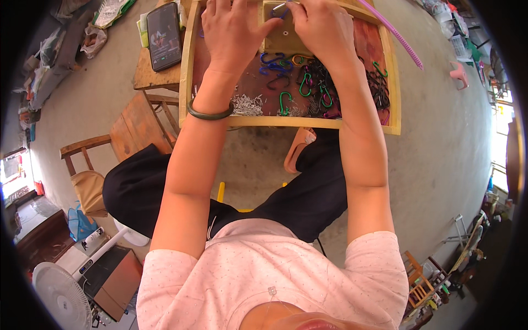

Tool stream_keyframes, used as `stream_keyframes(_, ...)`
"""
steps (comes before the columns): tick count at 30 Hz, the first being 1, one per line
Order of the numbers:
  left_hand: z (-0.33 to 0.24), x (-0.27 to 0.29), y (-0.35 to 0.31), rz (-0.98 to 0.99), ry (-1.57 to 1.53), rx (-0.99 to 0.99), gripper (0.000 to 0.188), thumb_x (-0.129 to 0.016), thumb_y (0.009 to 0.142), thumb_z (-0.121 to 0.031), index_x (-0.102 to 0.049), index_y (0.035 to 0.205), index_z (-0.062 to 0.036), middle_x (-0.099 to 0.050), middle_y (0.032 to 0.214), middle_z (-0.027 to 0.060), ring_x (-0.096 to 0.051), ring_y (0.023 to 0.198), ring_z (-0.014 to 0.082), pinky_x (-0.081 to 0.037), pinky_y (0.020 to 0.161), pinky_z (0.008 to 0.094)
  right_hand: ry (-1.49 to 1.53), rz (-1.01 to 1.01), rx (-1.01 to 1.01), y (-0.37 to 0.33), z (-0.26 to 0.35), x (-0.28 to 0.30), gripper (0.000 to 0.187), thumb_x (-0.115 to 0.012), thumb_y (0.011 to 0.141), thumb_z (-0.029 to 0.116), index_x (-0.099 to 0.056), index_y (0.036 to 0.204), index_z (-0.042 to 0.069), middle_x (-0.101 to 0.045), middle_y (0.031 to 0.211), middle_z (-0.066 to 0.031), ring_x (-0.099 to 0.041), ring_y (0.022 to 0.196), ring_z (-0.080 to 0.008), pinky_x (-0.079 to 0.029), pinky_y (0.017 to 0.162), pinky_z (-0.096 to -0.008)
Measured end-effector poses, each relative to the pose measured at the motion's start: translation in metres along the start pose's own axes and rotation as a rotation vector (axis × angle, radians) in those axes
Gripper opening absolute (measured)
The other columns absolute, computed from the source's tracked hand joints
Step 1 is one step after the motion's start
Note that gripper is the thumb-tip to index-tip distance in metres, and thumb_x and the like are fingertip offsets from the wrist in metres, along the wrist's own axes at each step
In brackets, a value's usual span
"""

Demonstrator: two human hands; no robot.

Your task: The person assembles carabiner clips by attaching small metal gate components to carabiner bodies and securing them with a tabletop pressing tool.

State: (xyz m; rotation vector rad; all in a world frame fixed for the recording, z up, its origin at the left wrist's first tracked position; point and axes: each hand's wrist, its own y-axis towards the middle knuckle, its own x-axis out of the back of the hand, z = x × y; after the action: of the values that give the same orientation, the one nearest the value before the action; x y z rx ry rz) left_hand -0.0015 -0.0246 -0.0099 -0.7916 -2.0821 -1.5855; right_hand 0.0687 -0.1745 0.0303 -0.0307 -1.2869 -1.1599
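Observation:
My left hand (pixel 234 30), a dark bangle (pixel 210 114) on its wrist, is over the left part of a shallow wooden tray (pixel 291 121). Its thumb stands out from the other fingers, and nothing shows in it. Beside it, the fingers of my right hand (pixel 325 28) are bent together at the top edge, at a small silver rod-shaped piece (pixel 279 7) with a bit of blue next to it. Below the hands lie blue carabiner hooks (pixel 275 67), green ones (pixel 306 83) and a heap of black ones (pixel 377 91). Small silver pins (pixel 247 104) are piled by my left wrist.
Behind my hands, a small tan box (pixel 280 41) sits in the tray. Left of it, a phone (pixel 164 37) lies on a wooden table (pixel 157 77). A purple coiled tube (pixel 393 33) crosses the right rim. A wooden chair (pixel 137 124) and a white fan (pixel 62 296) stand to the left.

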Motion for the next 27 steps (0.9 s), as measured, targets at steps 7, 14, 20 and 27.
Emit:
stream_keyframes(7,-0.006,0.010,0.006,0.034,-0.153,-0.078,0.033,-0.083,0.076,-0.012,-0.069,0.106,-0.0080,-0.064,0.107,0.0110,-0.060,0.105,0.0331,-0.049,0.090,0.0436,0.086,0.023,-0.022,-0.004,-0.001,0.002,0.015,-0.065,0.091,0.014,-0.076,0.100,0.007,-0.072,0.083,-0.0213,-0.071,0.080,-0.0406,-0.056,0.073,-0.0482)
stream_keyframes(14,0.016,0.028,0.014,0.081,-0.322,0.272,0.011,-0.077,0.085,-0.010,-0.073,0.091,-0.0010,-0.068,0.082,0.0119,-0.069,0.078,0.0279,-0.053,0.070,0.0357,0.351,0.022,-0.067,-0.016,0.014,0.022,0.020,-0.069,0.092,0.014,-0.075,0.108,0.004,-0.073,0.085,-0.0222,-0.074,0.085,-0.0390,-0.058,0.076,-0.0454)
stream_keyframes(20,0.073,0.049,0.026,0.136,-0.279,0.349,0.013,-0.073,0.092,-0.010,-0.074,0.097,0.0012,-0.074,0.082,0.0102,-0.067,0.069,0.0136,-0.052,0.064,0.0300,0.340,0.160,0.093,-0.038,0.039,-0.006,0.012,-0.069,0.088,0.015,-0.071,0.096,0.006,-0.071,0.088,-0.0096,-0.069,0.088,-0.0319,-0.054,0.076,-0.0366)
stream_keyframes(27,0.046,0.115,-0.017,0.085,-0.661,0.376,0.015,-0.072,0.098,-0.015,-0.072,0.103,-0.0007,-0.070,0.085,0.0006,-0.061,0.076,0.0047,-0.049,0.068,0.0215,0.470,0.511,0.467,-0.077,0.095,-0.064,0.012,-0.069,0.081,0.010,-0.077,0.089,0.014,-0.070,0.092,-0.0062,-0.069,0.093,-0.0271,-0.057,0.077,-0.0419)
